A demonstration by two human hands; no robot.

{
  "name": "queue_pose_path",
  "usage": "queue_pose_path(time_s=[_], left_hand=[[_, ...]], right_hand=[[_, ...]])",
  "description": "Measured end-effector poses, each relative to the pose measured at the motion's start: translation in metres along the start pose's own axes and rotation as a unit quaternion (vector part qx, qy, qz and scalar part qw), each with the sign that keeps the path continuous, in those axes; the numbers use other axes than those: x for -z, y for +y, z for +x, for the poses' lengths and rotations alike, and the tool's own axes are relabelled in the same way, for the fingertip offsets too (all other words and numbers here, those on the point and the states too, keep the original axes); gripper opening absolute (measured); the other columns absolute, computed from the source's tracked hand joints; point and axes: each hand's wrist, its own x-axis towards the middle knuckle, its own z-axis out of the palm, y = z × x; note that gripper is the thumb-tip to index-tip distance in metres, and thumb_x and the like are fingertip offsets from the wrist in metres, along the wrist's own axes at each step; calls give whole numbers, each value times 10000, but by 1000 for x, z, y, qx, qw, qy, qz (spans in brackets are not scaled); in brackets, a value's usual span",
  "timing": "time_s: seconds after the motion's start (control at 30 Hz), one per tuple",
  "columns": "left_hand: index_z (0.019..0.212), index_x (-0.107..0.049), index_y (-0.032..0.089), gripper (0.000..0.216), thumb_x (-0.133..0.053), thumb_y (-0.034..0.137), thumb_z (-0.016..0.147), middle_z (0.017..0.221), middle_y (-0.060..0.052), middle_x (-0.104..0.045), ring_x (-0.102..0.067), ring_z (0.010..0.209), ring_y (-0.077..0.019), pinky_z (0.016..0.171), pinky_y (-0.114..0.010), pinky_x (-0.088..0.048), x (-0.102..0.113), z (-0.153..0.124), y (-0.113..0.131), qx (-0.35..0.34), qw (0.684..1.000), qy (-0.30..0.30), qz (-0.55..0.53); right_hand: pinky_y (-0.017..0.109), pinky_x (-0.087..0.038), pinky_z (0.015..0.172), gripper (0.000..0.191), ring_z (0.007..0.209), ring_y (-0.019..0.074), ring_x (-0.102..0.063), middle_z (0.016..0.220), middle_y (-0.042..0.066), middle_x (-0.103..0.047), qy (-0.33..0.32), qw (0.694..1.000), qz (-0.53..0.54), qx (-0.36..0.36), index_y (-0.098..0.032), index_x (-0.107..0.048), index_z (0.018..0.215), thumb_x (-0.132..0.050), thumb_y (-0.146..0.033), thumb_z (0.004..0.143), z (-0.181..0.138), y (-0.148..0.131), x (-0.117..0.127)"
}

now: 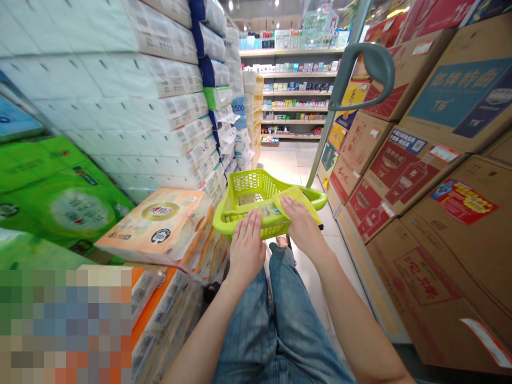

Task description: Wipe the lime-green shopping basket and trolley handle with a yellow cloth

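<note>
- In the aisle between white tissue packs (168, 80) and cardboard cartons (416, 176), the basket (276, 188) sits just in front of the person; what supports it is hidden.
- The left hand (247, 240) lies over the near rim, fingers straight and close together. So light a hold could let the basket tip or slide, should the other hand bear down harder.
- The right hand (302, 224) lies over a yellow cloth (299, 193), fingers close together; whether the thumb pinches beneath, I cannot tell. The cloth could bunch or slip if that pressure eases.
- A wide swing leftward could nudge the orange tissue pack (160, 218) near the basket.
- The basket looks bright lime, probably plastic, with perforated walls, a broad rounded rim and a flared right end.
</note>
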Motion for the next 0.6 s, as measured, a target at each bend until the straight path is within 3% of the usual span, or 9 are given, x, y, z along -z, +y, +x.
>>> queue_pose_path(time_s=[0.1, 0.2, 0.4, 0.5, 0.6], left_hand=[[1529, -253, 84, 752, -498, 128, 820, 1572, -138, -377, -322, 1471, -244, 1216, -416, -248, 0, 0, 1, 2, 1000, 1, 9], [1519, -274, 71, 734, -496, 131, 822, 1570, -140, -380, -326, 1467, -248, 1214, -414, -252, 1, 1, 2, 8, 1000, -5, 17], [1508, -295, 60, 721, -492, 136, 819, 1565, -150, -386, -326, 1465, -259, 1209, -431, -255, 0, 0, 0, 3, 1000, -8, 16], [1510, -296, 71, 723, -490, 132, 816, 1561, -150, -393, -338, 1460, -260, 1208, -429, -257, 0, 0, 0, 1, 1000, -4, 14], [1521, -276, 84, 736, -490, 129, 818, 1566, -142, -388, -345, 1457, -257, 1208, -421, -258, 1, 1, 2, 6, 1000, -3, 10]], right_hand=[[491, -283, 1208, 753, 1424, 260, -406, 1501, 187, -462, 23, 996, -26, -86, -48, -492, 1416, -370, 79, 685, 3, 21, 7], [499, -282, 1198, 683, 1421, 292, -405, 1494, 219, -460, 52, 990, -67, -111, -8, -480, 1411, -381, 63, 739, 6, 7, -1], [471, -262, 1214, 635, 1448, 267, -360, 1515, 194, -443, 25, 999, -41, 10, -9, -467, 1423, -360, 34, 799, 0, -46, -25], [459, -276, 1215, 713, 1442, 213, -377, 1514, 142, -462, -1, 997, 13, 72, -82, -483, 1430, -355, 62, 743, -2, -33, -19], [476, -279, 1215, 773, 1430, 202, -397, 1504, 119, -481, 2, 999, 31, 39, -117, -501, 1422, -350, 76, 689, -2, 2, -3]])
